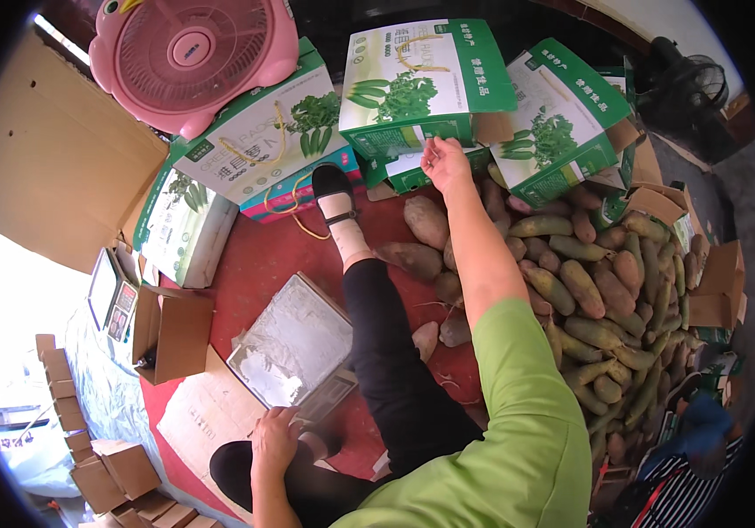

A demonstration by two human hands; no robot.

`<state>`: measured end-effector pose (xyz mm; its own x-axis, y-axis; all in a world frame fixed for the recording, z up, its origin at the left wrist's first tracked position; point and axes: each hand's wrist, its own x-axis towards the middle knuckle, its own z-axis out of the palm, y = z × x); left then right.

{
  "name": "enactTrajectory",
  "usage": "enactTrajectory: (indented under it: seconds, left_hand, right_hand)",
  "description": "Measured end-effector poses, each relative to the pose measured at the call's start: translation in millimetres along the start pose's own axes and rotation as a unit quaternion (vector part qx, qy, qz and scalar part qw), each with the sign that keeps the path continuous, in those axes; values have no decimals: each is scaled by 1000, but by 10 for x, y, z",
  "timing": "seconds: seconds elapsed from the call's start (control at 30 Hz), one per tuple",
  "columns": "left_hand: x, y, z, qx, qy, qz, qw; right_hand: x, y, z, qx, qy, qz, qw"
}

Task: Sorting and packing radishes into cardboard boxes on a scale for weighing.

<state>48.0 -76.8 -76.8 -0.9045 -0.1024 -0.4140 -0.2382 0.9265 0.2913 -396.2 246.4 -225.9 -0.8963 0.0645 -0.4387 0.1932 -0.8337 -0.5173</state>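
My right hand (445, 164) reaches forward with bent, closed fingers at the lower edge of an upright green-and-white carton (405, 84). Whatever it pinches there is too small to make out. A second green-and-white carton (408, 173) lies partly hidden under that edge. My left hand (273, 440) hangs loosely by my bent knee, holding nothing, its fingers slightly apart. Just beyond it is a flat scale (292, 341) with a worn, pale metal plate. Beside my right forearm spreads a heap of long green and reddish radishes (581, 286).
More printed cartons (258, 145) stand behind, with a pink fan (191, 51) on top. Another carton (553, 119) leans at the right, near a black fan (681, 81). An opened brown box (172, 333) and a cardboard sheet (201, 422) lie left on the red floor covering (250, 255).
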Motion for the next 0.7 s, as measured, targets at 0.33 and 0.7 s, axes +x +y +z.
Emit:
enactTrajectory:
  seconds: [0.33,0.7]
  left_hand:
    - [-125,-41,3,-12,36,42,998]
    - [-387,-174,57,-47,102,94,989]
  right_hand:
    - [-1594,-138,-566,-93,-50,-48,993]
    - [-3419,-890,-1058,-359,8,-114,926]
